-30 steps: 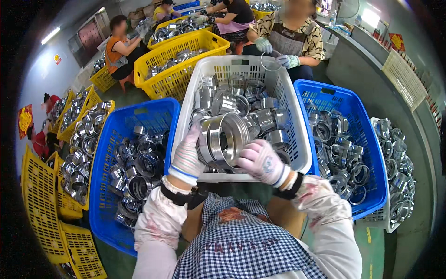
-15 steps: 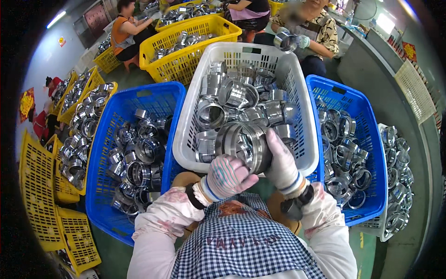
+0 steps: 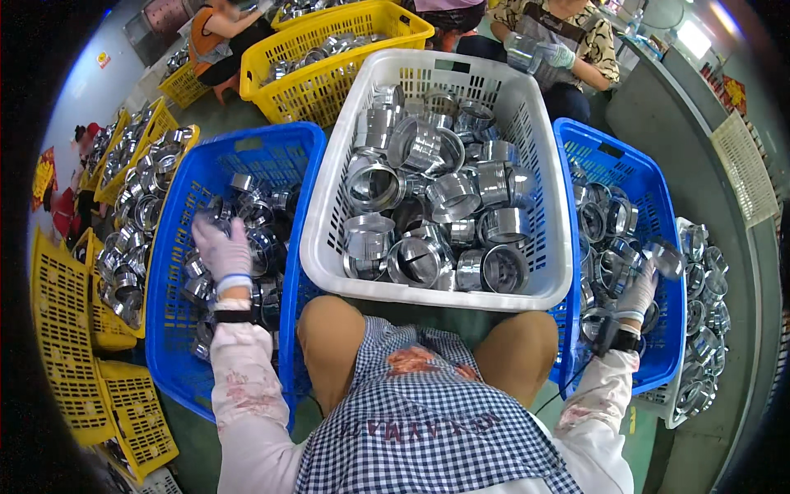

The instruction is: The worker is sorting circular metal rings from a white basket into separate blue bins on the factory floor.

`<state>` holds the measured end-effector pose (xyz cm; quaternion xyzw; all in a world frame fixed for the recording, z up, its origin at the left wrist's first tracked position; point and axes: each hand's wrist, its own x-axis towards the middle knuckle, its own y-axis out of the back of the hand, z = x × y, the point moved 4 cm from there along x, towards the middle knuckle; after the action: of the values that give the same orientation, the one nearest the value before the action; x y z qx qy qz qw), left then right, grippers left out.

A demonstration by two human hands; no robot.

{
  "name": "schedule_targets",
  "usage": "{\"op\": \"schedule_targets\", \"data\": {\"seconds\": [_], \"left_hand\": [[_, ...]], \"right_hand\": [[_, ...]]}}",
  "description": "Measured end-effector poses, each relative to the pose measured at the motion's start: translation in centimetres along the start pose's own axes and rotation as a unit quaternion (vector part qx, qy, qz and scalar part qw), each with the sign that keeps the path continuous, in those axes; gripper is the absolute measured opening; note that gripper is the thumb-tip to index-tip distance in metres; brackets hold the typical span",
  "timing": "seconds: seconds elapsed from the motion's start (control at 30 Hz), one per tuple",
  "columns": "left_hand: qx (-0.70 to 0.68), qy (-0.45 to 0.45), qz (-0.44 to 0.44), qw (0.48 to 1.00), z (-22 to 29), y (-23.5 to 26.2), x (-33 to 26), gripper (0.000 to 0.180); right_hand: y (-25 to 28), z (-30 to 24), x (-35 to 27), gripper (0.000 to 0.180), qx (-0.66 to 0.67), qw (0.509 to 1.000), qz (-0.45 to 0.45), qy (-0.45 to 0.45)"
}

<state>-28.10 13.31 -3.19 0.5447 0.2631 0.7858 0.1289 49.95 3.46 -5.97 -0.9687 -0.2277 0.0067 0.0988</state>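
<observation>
Both my hands wear pale gloves and are spread wide to either side. My left hand [image 3: 222, 253] reaches into the left blue basket [image 3: 309, 165], its fingers curled round a shiny metal ring [image 3: 216, 214] among many others. Over the right blue basket [image 3: 676, 337], my right hand [image 3: 636, 298] grips another metal ring [image 3: 666, 259] by its edge, slightly blurred. Between them, in front of my knees, stands a white basket [image 3: 436, 293] with wider metal collars [image 3: 453, 198] heaped in it.
Behind the white basket is a yellow basket [image 3: 422, 37] of metal parts. More yellow baskets [image 3: 70, 346] stand at the left. A co-worker [image 3: 559, 62] across from me holds a metal collar [image 3: 522, 52]. A grey counter [image 3: 658, 123] runs along the right.
The large metal collar that was between my hands has left them. My hands have parted, left into the left blue basket, right to the right one, each taking hold of a ring.
</observation>
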Motion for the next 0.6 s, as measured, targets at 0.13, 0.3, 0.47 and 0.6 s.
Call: {"op": "schedule_targets", "data": {"seconds": [0.13,0.3,0.47,0.6], "left_hand": [[-0.221,-0.12,-0.433,0.866,10.5,-3.2,-4.8,0.058],[0.117,-0.381,-0.635,0.661,16.1,-11.1,-13.4,0.072],[-0.027,-0.385,-0.547,0.742,21.1,-11.2,-14.7,0.022],[-0.065,-0.396,-0.535,0.744,24.9,0.3,-10.4,0.015]], "right_hand": [[-0.9,3.4,-1.3,0.055,-0.074,0.989,-0.113,0.052],[-11.1,1.8,-10.6,0.048,0.049,0.945,-0.306,-0.109],[-13.8,-0.6,-16.4,0.048,0.026,0.92,-0.371,-0.124],[-15.5,2.9,-19.6,0.051,-0.033,0.866,-0.464,-0.186]]}}
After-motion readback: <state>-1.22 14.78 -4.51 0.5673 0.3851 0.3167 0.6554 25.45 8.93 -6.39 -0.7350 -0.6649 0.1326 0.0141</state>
